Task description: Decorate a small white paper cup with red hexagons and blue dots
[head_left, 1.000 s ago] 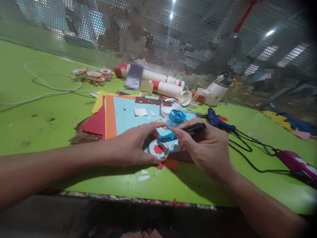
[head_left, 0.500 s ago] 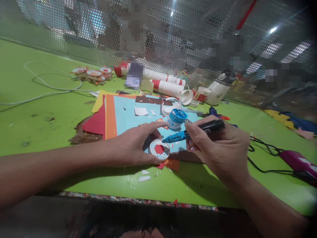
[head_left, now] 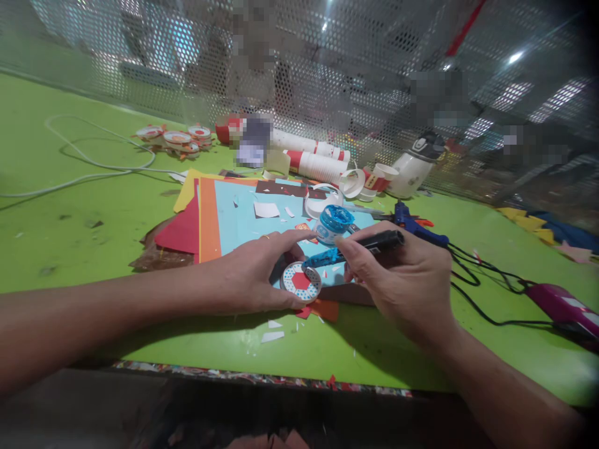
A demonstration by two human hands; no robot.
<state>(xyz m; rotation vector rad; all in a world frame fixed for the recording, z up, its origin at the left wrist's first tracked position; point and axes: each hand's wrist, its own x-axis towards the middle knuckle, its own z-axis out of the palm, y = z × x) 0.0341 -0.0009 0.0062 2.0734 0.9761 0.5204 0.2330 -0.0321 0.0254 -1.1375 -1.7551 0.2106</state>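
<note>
My left hand [head_left: 255, 274] rests on the coloured paper sheets [head_left: 219, 218], its fingers curled round the left side of a small white disc [head_left: 300, 282] with a red centre and blue dots on its rim. My right hand [head_left: 400, 274] grips a black-handled brush [head_left: 355, 248] whose tip is coated in blue paint; the tip sits at the disc's upper right rim. An open jar of blue paint [head_left: 332, 223] stands just behind the disc.
A blue glue gun [head_left: 412, 226] with a black cord lies right of the jar. Stacked paper cups [head_left: 318, 165], a white bottle [head_left: 414, 167], finished discs [head_left: 175, 138] and a white cable [head_left: 93, 165] lie further back. A magenta tool [head_left: 561, 308] is at right. A perforated screen [head_left: 140, 56] bounds the table's far side.
My right hand drew the brush back to the right half a second ago, then brought its blue tip back to the disc's rim. My left hand has stayed on the disc.
</note>
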